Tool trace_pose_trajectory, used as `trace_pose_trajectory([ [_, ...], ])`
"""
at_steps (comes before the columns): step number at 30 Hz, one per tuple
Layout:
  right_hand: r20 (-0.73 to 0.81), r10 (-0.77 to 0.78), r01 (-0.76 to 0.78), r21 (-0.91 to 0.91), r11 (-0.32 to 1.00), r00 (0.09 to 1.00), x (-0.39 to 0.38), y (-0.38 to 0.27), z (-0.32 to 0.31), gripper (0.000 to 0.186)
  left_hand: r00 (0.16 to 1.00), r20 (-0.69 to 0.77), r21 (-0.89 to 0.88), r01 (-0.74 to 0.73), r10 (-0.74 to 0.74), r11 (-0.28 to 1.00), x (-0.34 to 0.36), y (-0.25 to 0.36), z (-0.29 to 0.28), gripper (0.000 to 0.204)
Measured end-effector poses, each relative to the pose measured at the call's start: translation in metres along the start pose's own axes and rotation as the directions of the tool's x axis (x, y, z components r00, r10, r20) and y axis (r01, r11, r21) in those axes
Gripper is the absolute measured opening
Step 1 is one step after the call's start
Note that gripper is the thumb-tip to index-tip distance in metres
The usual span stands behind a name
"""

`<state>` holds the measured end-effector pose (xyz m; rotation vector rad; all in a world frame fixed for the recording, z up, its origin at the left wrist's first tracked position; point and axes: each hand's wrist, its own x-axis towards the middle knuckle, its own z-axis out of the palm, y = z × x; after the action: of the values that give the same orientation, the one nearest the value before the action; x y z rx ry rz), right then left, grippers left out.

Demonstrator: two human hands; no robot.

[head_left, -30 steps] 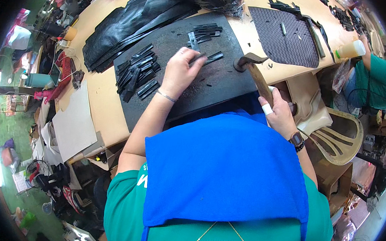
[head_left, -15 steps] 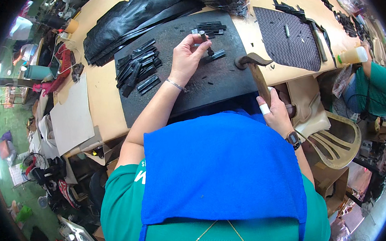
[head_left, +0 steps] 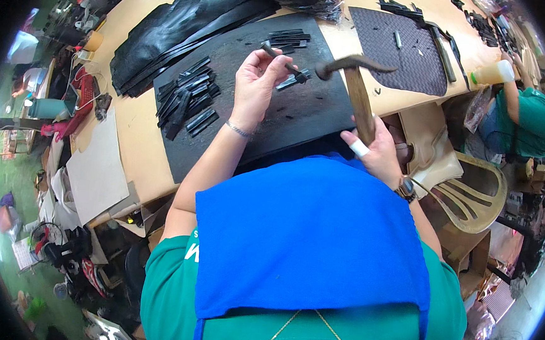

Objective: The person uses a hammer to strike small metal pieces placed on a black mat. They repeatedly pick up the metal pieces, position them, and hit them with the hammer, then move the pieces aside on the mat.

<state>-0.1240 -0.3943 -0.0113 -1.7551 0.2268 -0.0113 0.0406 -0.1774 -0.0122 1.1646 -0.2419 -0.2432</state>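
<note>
because the left hand (head_left: 255,83) grips a rod-like tool (head_left: 291,68) at a tilt over a black strip (head_left: 283,84) on the dark board (head_left: 318,110), a misaligned blow from the right-hand-held hammer (head_left: 357,92) could glance onto the left hand; the right hand (head_left: 378,151) is closed around its handle.

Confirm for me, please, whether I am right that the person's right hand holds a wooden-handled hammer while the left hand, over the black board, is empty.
Not quite: the left hand is not empty; the head view shows it holding a dark rod-shaped tool over the black board. The right hand does hold a wooden-handled hammer.
</note>
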Motion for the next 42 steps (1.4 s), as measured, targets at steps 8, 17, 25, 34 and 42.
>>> trace_pose_trajectory([
  [8,0.025,-0.046,0.037,0.277,0.96,0.999,0.04,-0.041,0.027,0.046,0.978,0.086,-0.093,0.196,-0.188,0.976,-0.033,0.005,0.022,0.016],
  [17,0.067,-0.036,0.017,0.254,0.967,0.997,0.038,-0.034,0.02,0.043,0.903,0.279,0.49,0.158,-0.326,0.857,-0.07,0.019,-0.017,0.018],
  [25,0.079,0.019,-0.026,0.092,0.995,0.997,0.025,0.003,0.007,0.036,0.993,-0.05,0.454,-0.074,0.108,0.888,-0.096,0.021,-0.04,0.025],
  [34,-0.218,-0.286,0.023,-0.758,0.652,0.933,0.072,0.0,-0.048,0.04,0.993,-0.119,0.09,0.033,-0.022,0.995,-0.102,0.029,-0.059,0.025],
  [42,-0.191,-0.514,0.066,-0.895,0.441,0.836,0.17,0.018,-0.111,0.039,0.913,-0.045,0.685,-0.267,0.405,0.678,-0.111,0.03,-0.054,0.014],
])
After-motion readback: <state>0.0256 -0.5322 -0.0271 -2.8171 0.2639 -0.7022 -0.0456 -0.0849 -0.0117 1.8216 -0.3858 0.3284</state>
